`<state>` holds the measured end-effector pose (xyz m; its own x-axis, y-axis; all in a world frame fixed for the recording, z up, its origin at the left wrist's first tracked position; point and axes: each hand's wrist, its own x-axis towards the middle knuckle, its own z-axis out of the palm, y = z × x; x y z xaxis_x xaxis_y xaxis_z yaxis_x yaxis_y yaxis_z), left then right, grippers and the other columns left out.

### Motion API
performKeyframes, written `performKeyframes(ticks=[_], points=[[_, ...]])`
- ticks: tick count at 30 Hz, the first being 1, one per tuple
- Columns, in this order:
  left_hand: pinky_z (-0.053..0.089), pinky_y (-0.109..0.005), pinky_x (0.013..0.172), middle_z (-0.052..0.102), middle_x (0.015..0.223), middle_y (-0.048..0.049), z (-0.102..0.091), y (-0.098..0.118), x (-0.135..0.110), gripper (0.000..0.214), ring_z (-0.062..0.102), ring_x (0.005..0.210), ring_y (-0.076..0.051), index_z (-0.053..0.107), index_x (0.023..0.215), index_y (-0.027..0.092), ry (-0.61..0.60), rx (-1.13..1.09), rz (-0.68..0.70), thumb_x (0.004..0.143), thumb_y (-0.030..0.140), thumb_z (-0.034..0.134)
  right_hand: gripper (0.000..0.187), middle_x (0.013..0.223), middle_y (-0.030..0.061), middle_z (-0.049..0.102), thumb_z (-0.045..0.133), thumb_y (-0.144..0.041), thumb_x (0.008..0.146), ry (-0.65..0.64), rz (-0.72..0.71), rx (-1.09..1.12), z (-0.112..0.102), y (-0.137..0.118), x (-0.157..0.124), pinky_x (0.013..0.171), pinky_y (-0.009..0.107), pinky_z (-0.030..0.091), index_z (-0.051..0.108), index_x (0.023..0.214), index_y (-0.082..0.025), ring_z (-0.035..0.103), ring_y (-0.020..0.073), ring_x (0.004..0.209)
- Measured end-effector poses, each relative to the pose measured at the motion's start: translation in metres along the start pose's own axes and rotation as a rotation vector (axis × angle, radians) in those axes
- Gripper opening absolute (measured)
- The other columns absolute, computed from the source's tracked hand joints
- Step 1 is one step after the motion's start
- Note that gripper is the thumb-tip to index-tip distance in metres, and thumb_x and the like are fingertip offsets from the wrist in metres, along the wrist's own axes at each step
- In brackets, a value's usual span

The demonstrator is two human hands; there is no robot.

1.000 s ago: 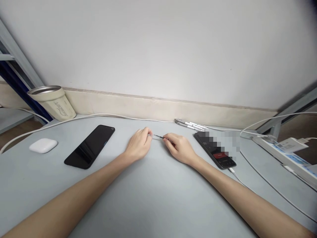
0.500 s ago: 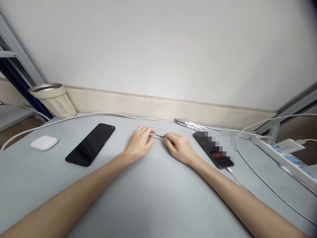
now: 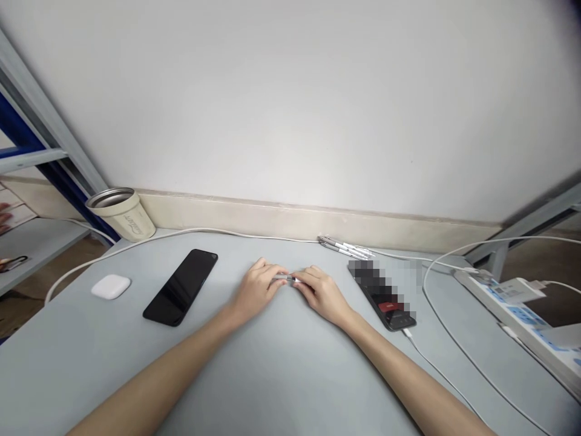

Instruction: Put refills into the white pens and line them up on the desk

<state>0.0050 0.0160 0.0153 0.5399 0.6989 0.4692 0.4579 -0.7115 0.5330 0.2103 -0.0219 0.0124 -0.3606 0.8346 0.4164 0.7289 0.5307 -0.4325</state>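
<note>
My left hand [image 3: 256, 289] and my right hand [image 3: 320, 295] meet at the middle of the grey desk [image 3: 272, 387], fingertips almost touching. Between them is a slim silver pen barrel [image 3: 282, 277], pinched by my left fingers. My right fingers pinch a thin dark pen refill [image 3: 294, 278], and its length is mostly hidden at the barrel's end. To the left of my left hand lies a black smartphone [image 3: 180, 287], face down or dark. My right hand is nearest a second phone [image 3: 390, 312], partly pixelated, with a cable in its base.
A white earbud case [image 3: 111, 286] and a cream tumbler [image 3: 120, 214] stand at left. Several white pens [image 3: 345, 247] lie against the beige skirting [image 3: 290, 218]. A white power strip [image 3: 512, 306] and white cables [image 3: 467, 357] lie at right.
My hands have drawn together, closing the gap around the dark refill, which now barely shows beside the silver barrel. The whole view has tilted, so the desk objects sit lower in the frame.
</note>
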Motion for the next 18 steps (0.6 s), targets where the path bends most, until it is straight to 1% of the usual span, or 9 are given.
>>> performKeyframes(ticks=[2, 6, 10, 14, 16, 18], points=[[0.044, -0.032, 0.084, 0.063, 0.095, -0.0032, -0.001, 0.001, 0.0, 0.019, 0.054, 0.09, -0.017, 0.062, 0.1, 0.022, -0.029, -0.029, -0.067, 0.091, 0.032, 0.048, 0.025, 0.086, 0.0062, 0.064, 0.043, -0.03, 0.095, -0.015, 0.016, 0.0, 0.0, -0.001, 0.001, 0.076, 0.033, 0.047, 0.062, 0.11, -0.024, 0.056, 0.0192, 0.085], [0.044, -0.03, 0.078, 0.061, 0.087, -0.002, -0.002, 0.002, 0.0, 0.021, 0.056, 0.081, -0.016, 0.065, 0.094, 0.023, -0.095, -0.07, -0.137, 0.09, 0.037, 0.049, 0.027, 0.091, 0.0069, 0.063, 0.041, -0.029, 0.096, -0.03, 0.025, 0.017, 0.001, -0.004, 0.0, 0.078, 0.033, 0.048, 0.06, 0.114, -0.024, 0.056, 0.0193, 0.088], [0.043, -0.027, 0.071, 0.061, 0.077, -0.0006, -0.003, 0.007, 0.003, 0.023, 0.056, 0.075, -0.015, 0.068, 0.083, 0.023, -0.076, -0.154, -0.269, 0.087, 0.038, 0.051, 0.026, 0.089, 0.0069, 0.062, 0.039, -0.027, 0.096, -0.075, 0.014, -0.023, 0.0, -0.007, -0.002, 0.076, 0.032, 0.048, 0.06, 0.113, -0.023, 0.055, 0.0191, 0.087], [0.041, -0.025, 0.065, 0.064, 0.066, 0.0016, -0.002, 0.018, 0.006, 0.03, 0.055, 0.069, -0.014, 0.064, 0.068, 0.021, -0.083, -0.283, -0.382, 0.087, 0.038, 0.048, 0.026, 0.083, 0.0066, 0.059, 0.038, -0.028, 0.097, -0.086, 0.002, -0.103, 0.001, -0.009, -0.004, 0.071, 0.03, 0.046, 0.059, 0.11, -0.021, 0.054, 0.0187, 0.082], [0.04, -0.025, 0.061, 0.064, 0.064, 0.0022, -0.001, 0.022, 0.006, 0.032, 0.053, 0.062, -0.013, 0.063, 0.067, 0.02, -0.096, -0.336, -0.44, 0.088, 0.039, 0.046, 0.026, 0.081, 0.0063, 0.057, 0.038, -0.028, 0.097, -0.081, -0.006, -0.133, 0.002, -0.008, -0.005, 0.07, 0.029, 0.046, 0.06, 0.107, -0.021, 0.053, 0.0184, 0.079], [0.04, -0.026, 0.06, 0.064, 0.064, 0.0022, 0.0, 0.024, 0.004, 0.032, 0.053, 0.06, -0.013, 0.064, 0.07, 0.02, -0.092, -0.343, -0.462, 0.088, 0.039, 0.046, 0.026, 0.081, 0.0063, 0.057, 0.037, -0.029, 0.097, -0.079, -0.011, -0.138, 0.003, -0.008, -0.005, 0.07, 0.028, 0.045, 0.061, 0.105, -0.021, 0.053, 0.0178, 0.079]])
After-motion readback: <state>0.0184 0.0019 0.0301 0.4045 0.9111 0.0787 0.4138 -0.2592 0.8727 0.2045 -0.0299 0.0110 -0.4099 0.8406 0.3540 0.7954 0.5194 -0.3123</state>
